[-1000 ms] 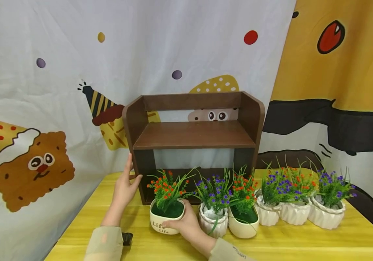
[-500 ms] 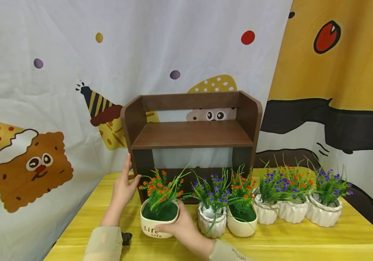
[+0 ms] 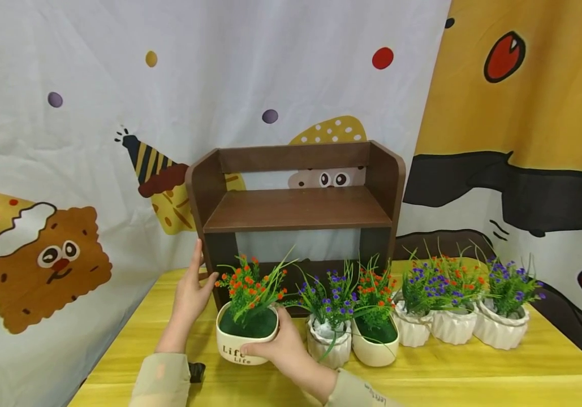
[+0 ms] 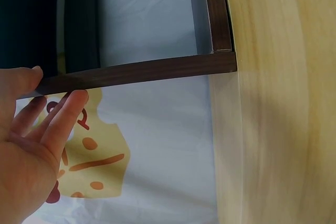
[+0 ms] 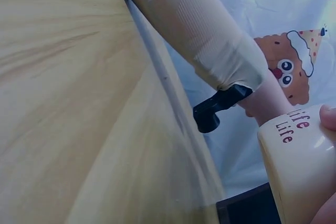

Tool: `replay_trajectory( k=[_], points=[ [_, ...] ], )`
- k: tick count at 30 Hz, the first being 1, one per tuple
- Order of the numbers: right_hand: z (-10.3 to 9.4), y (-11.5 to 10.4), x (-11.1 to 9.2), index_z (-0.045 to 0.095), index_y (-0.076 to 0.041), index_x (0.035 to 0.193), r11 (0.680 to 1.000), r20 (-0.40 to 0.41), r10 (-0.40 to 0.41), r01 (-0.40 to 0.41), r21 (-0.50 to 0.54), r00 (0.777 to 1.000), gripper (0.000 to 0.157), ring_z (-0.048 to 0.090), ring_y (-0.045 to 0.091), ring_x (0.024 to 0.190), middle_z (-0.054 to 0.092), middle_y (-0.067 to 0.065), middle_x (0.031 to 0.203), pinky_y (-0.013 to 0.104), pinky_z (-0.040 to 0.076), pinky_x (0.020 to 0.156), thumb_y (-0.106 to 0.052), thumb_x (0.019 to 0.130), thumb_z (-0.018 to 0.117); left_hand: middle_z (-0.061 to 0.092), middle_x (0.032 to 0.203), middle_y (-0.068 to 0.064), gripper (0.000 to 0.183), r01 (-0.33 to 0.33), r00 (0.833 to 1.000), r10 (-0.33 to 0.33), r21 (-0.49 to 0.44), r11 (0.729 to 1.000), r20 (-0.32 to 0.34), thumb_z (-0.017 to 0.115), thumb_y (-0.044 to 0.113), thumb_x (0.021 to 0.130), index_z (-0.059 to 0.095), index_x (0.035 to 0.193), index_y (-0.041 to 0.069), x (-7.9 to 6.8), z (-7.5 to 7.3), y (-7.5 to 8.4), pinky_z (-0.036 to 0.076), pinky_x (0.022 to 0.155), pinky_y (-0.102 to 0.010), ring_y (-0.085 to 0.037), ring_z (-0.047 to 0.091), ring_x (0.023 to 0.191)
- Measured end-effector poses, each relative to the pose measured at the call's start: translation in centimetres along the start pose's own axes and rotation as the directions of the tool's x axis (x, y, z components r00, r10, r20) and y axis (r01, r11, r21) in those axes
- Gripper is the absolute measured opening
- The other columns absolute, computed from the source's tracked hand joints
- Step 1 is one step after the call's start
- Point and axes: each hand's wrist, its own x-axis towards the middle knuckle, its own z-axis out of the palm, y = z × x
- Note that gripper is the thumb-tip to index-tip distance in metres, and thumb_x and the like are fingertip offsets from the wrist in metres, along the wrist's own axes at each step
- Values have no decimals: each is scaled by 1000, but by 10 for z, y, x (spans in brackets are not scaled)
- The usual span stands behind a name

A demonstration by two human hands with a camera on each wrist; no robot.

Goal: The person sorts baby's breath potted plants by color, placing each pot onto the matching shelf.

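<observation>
My right hand [image 3: 288,350] grips the right side of a cream oval flowerpot [image 3: 232,349] marked "Life", its thumb on the front wall. Orange-red flowers [image 3: 250,285] and green leaves rise from it. In the right wrist view the pot [image 5: 299,166] appears held off the tabletop. It is in front of the lower left of a brown two-tier shelf [image 3: 298,208]. My left hand [image 3: 192,288] holds the shelf's left side panel [image 4: 157,69], thumb on the inner side and extended fingers along the outer side. The right hand's fingers behind the pot are hidden.
Right of the held pot stand a white pot of purple flowers [image 3: 328,345], a cream pot of red flowers [image 3: 376,345] and several white ribbed pots [image 3: 501,328]. All rest on the yellow wood table [image 3: 423,384]. A cartoon-printed curtain [image 3: 250,62] hangs behind.
The right hand has shifted the held pot leftward, away from the purple-flowered pot, and slightly up in the last half second. The left hand keeps its place on the shelf. The head view has swung slightly.
</observation>
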Motion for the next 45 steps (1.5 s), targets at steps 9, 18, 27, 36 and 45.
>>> replay_trajectory(
  k=[9, 18, 27, 36, 45],
  points=[
    [-3, -12, 7, 46, 1, 128, 999, -6, -18, 18, -33, 1000, 79, 61, 19, 103, 62, 9, 112, 26, 48, 89, -7, 63, 90, 54, 129, -32, 95, -3, 1000, 3, 13, 1000, -5, 69, -4, 86, 14, 157, 28, 0, -1, -2, 55, 68, -53, -44, 67, 87],
    [-5, -27, 13, 43, -5, 134, 1000, 42, -30, 30, 0, 999, 84, 59, 20, 107, 58, 9, 120, 30, 50, 88, -8, 65, 90, 54, 129, -32, 96, 12, 1000, -12, -4, 1000, 8, 68, -4, 86, 13, 157, 29, -1, -2, -2, 56, 68, -53, -45, 67, 87],
    [-11, -48, 22, 42, -8, 137, 999, 55, -29, 30, -21, 998, 84, 59, 21, 108, 57, 8, 121, 35, 51, 88, -11, 68, 89, 54, 130, -31, 95, 5, 1000, -5, 0, 1000, 5, 69, -2, 87, 13, 157, 29, -1, -1, -2, 56, 69, -52, -44, 67, 88],
    [-23, -63, 28, 39, -7, 140, 997, 57, -45, 48, -59, 997, 85, 58, 24, 110, 54, 11, 126, 36, 51, 88, -13, 71, 88, 54, 130, -31, 96, -3, 1000, 3, 9, 1000, 2, 70, -2, 87, 13, 158, 28, -3, 0, -3, 56, 69, -52, -43, 67, 89],
    [-31, -80, 36, 36, -8, 144, 996, 92, -19, 27, -88, 996, 87, 58, 24, 111, 52, 11, 129, 37, 51, 88, -18, 73, 87, 53, 131, -31, 94, -23, 1000, 23, 4, 1000, -15, 70, -2, 87, 15, 157, 28, -1, 2, -2, 56, 69, -52, -43, 67, 88]
  ],
)
